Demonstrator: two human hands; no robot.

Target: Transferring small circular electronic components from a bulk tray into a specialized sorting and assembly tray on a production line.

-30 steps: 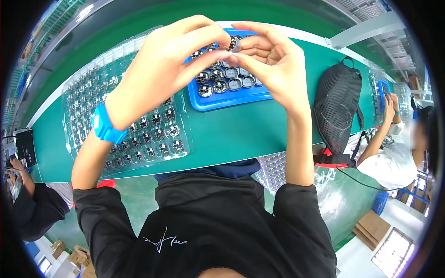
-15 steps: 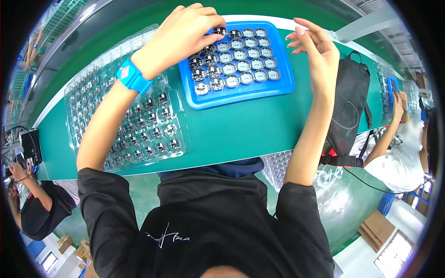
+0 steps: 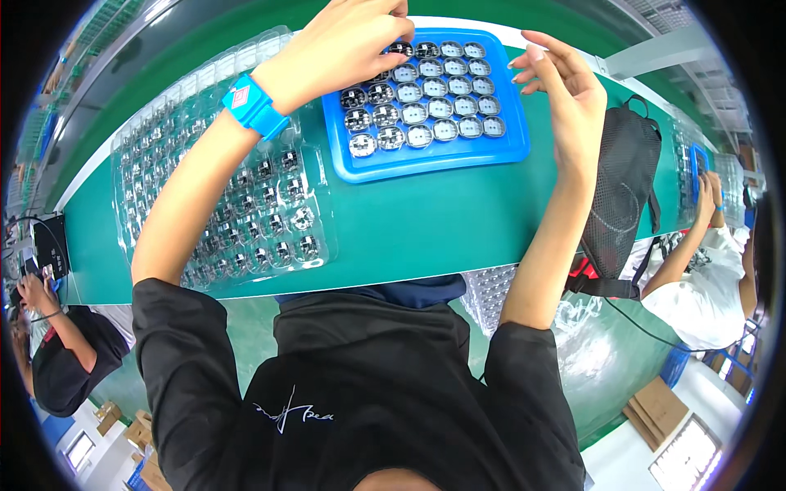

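A blue tray [image 3: 426, 165] holds rows of small rounded casings [image 3: 440, 107]; those in its left columns have dark, circuit-like insides, while the others look pale grey. Over the far left of the tray is my left hand [image 3: 354, 42], with a blue watch [image 3: 254, 106] on its wrist. Its thumb and fingers close around a small dark round part [image 3: 400, 49] in the farthest row, partly hidden by the fingers. Just off the tray's right edge hovers my right hand [image 3: 569, 94], fingers loosely bent and apart, holding nothing.
A clear plastic blister tray [image 3: 315, 263] with many dark parts lies under my left forearm. Right of my right forearm rests a black mesh bag [image 3: 616, 180] on the green table [image 3: 409, 237]. Other people work at both sides, a white-clothed person [image 3: 696, 282] on the right.
My left hand and forearm have shifted slightly away and to the right, its fingers still at the same part. My right hand keeps its pose. The whole view has moved a little.
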